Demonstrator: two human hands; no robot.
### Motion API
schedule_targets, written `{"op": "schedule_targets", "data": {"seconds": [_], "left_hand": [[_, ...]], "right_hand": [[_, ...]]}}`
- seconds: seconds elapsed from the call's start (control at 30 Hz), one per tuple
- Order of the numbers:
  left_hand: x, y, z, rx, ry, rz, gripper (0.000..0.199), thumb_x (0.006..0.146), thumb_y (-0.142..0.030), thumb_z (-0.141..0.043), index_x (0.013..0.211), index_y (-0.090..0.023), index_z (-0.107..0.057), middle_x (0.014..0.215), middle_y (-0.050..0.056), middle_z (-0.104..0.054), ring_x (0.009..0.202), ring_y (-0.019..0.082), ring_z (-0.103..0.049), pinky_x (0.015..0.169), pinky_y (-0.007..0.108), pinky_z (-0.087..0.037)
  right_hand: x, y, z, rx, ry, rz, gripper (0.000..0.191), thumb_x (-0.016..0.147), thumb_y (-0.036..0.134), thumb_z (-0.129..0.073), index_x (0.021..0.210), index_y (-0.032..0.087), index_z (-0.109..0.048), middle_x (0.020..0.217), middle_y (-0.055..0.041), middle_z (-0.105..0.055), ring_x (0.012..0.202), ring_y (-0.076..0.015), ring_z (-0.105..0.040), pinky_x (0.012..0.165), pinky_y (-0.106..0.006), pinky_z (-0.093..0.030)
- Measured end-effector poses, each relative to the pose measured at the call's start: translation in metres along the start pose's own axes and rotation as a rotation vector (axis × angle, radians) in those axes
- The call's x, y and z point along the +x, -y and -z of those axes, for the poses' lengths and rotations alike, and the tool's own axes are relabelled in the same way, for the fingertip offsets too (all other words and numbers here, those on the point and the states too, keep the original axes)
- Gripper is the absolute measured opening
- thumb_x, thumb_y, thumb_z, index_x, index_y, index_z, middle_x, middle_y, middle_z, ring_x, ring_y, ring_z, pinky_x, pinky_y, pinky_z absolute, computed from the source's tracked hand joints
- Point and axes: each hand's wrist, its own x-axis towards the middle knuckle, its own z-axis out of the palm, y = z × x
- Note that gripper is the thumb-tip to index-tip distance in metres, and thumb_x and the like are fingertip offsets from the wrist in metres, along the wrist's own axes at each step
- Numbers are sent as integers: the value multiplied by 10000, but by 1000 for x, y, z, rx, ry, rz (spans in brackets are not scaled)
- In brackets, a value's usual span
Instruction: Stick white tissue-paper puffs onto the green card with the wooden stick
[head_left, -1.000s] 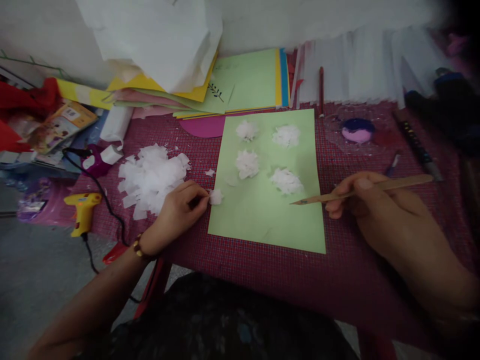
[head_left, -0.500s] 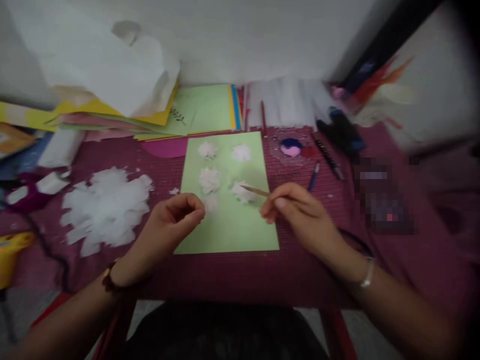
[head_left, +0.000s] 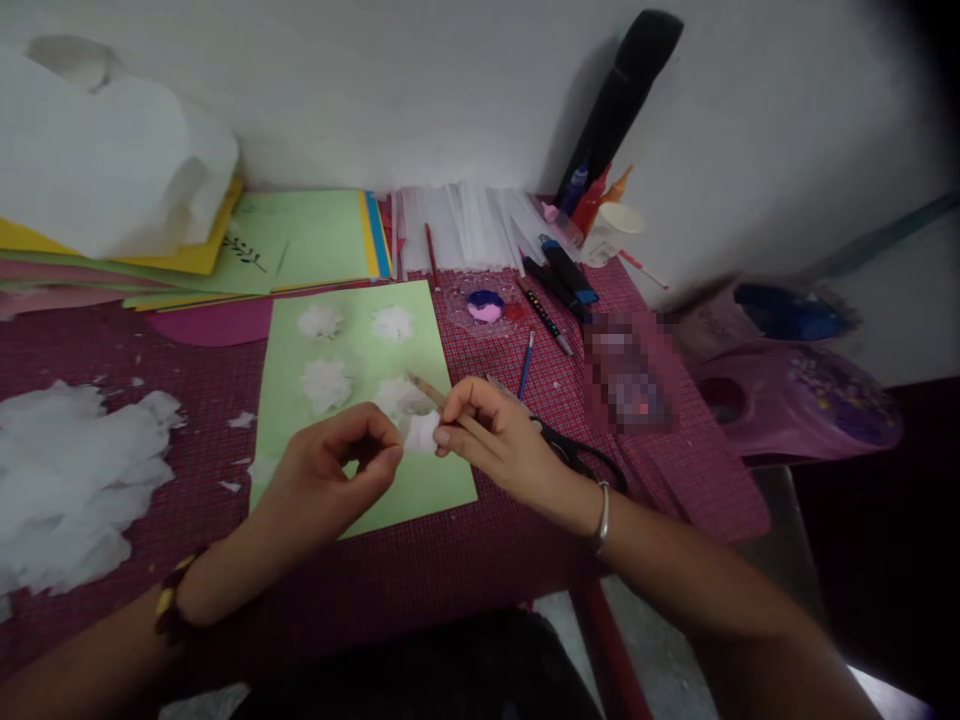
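Observation:
My left hand [head_left: 349, 455] is closed in a pinch over the light green sheet [head_left: 431, 490]. A small white paper piece [head_left: 420, 432] shows at its fingertips, reaching across to the fingers of my right hand. My right hand [head_left: 487, 430] grips a thin wooden stick [head_left: 425, 387], its pointed end aimed up and left. Under the stick's tip lies a ruffled white paper flower [head_left: 394, 394], partly covered. More white flowers, including one at the upper left [head_left: 320, 321] and one at the upper right [head_left: 392, 322], lie on the sheet.
Left is a heap of white paper pieces [head_left: 75, 480]. Beyond the sheet are a palette [head_left: 486, 306] with blue and pink paint, a blue brush [head_left: 526, 365] and white strips [head_left: 465, 225]. Black-handled scissors [head_left: 581, 455] lie beside my right wrist. Coloured papers [head_left: 307, 230] are stacked behind.
The view has swung to the right, so the table things sit further left. My hands have come closer together, and the white paper piece now shows clearly between them.

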Motion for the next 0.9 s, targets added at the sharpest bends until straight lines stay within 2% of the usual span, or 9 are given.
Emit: {"op": "schedule_targets", "data": {"seconds": [0.1,0.17,0.23,0.33,0.4,0.47,0.53,0.77,0.9], "left_hand": [[-3,8,1,-254,-18,88,78,803,-253,-641,845,-191,-620,760,-6,-591,622,97,-499,537,215,-412],[-4,11,-2,-490,-9,158,178,801,-238,-641,977,-211,-626,986,26,-634,691,105,-542,536,211,-449],[-3,12,-5,-685,61,221,283,747,-181,-648,1028,-218,-632,1101,42,-624,740,117,-577,542,212,-478],[-2,12,-7,-840,211,314,391,656,-118,-665,1035,-209,-652,905,21,-648,659,114,-587,523,207,-476],[-2,12,-7,-854,244,352,307,663,-141,-700,964,-192,-667,737,-9,-622,555,85,-534,487,187,-439],[-2,15,-5,-821,227,373,152,702,-209,-736,828,-173,-658,605,-30,-576,481,58,-466,456,168,-387],[-3,18,-3,-776,203,382,163,727,-270,-753,741,-165,-629,532,-38,-544,454,50,-435,442,159,-347],[-3,16,-6,-603,139,265,176,792,-279,-710,695,-174,-608,581,-49,-548,512,51,-446,504,167,-362],[0,10,-9,-528,91,229,178,795,-251,-691,674,-179,-582,604,-48,-555,550,67,-461,541,185,-380]], "right_hand": [[0,-1,-1,-58,46,10,218,806,249,-691,852,212,-481,729,52,-536,668,-101,-541,628,-259,-421],[-1,-2,-2,-108,61,23,202,819,262,-673,854,212,-480,729,52,-514,652,-98,-507,604,-252,-397],[-1,-1,-3,-155,78,56,193,817,257,-671,852,211,-487,731,53,-488,631,-91,-462,577,-241,-369],[-2,0,-4,-206,96,84,178,817,237,-664,850,211,-491,734,52,-468,619,-87,-422,557,-232,-348],[-2,0,-3,-226,98,88,180,819,237,-662,851,214,-487,728,53,-462,613,-88,-412,549,-231,-342],[-2,-1,-1,-239,89,108,174,826,236,-658,854,214,-487,738,50,-466,617,-89,-413,551,-232,-344],[-1,-2,0,-240,83,131,164,834,229,-653,857,211,-492,752,45,-472,628,-89,-420,563,-236,-350],[-1,-1,-1,-99,84,38,148,860,238,-624,881,212,-479,794,34,-536,707,-101,-532,641,-263,-431],[-3,6,-1,-48,110,-12,251,814,269,-700,898,217,-469,829,37,-541,667,-87,-479,588,-243,-404]]}}
